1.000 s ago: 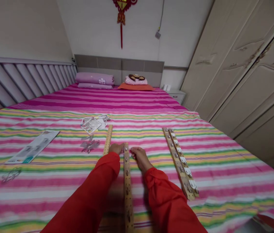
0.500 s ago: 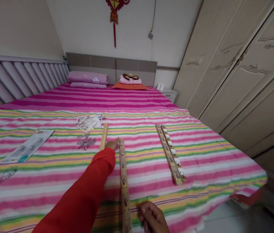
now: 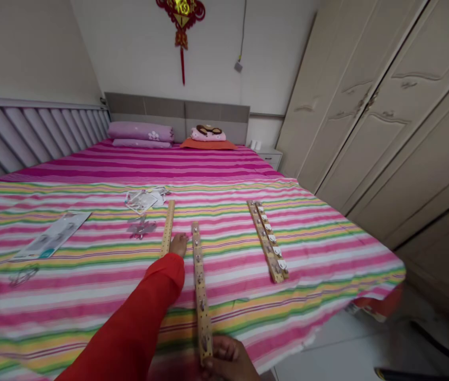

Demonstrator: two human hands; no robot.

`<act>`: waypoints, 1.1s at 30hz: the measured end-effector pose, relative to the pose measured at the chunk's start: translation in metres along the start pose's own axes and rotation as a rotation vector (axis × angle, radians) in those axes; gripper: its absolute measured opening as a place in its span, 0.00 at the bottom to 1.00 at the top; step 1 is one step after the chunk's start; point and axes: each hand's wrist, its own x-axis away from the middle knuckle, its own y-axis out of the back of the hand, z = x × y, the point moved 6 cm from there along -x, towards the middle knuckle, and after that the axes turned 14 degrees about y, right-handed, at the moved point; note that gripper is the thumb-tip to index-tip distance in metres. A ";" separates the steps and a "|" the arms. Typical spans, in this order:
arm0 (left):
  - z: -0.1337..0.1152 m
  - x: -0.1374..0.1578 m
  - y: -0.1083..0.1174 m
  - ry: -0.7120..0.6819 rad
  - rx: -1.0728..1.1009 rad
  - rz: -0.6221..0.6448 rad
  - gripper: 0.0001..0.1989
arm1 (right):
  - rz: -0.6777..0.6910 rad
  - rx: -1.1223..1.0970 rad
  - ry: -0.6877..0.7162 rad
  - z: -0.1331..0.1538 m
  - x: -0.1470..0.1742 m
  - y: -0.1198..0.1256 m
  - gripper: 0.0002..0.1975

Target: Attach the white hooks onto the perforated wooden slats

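Note:
My right hand (image 3: 230,361) is closed on the near end of a narrow wooden strip (image 3: 202,290), thumb at its lower edge. Small metal-and-clear clips or hooks sit in a row along this strip. Beside its far end is my left hand (image 3: 178,245), in a red sleeve; its fingers look loosely bent, with a small gap to the strip and nothing visible in them. Just left of that hand lies a bare wooden strip (image 3: 168,228) with holes. On the right are two strips side by side, one with clear pieces (image 3: 263,238), the other with white hooks (image 3: 274,239).
Left of the hands are a pile of clear clips (image 3: 142,227), cards in packaging (image 3: 145,198), a longer packaging card (image 3: 53,236) and a loose bundle of thin wire-like pieces (image 3: 24,275). All rest on a striped bedspread (image 3: 109,291). A wardrobe (image 3: 367,132) stands to the right.
My right hand has come to the strip's near end and taken hold of it. My left hand has moved off its far end, a little to the left. The view has shifted slightly.

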 end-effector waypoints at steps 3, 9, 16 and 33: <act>0.007 0.010 0.003 -0.010 0.042 -0.031 0.08 | -0.015 -0.012 0.025 0.004 0.000 0.000 0.21; 0.017 0.017 0.004 -0.056 0.111 -0.079 0.09 | -0.030 0.002 0.072 0.019 0.002 0.010 0.20; 0.017 0.022 0.005 -0.122 0.123 -0.106 0.10 | -0.170 -0.004 0.254 0.073 -0.005 0.037 0.19; 0.024 0.017 0.000 -0.214 -0.011 -0.190 0.10 | -0.459 -0.023 0.437 0.150 -0.040 0.096 0.18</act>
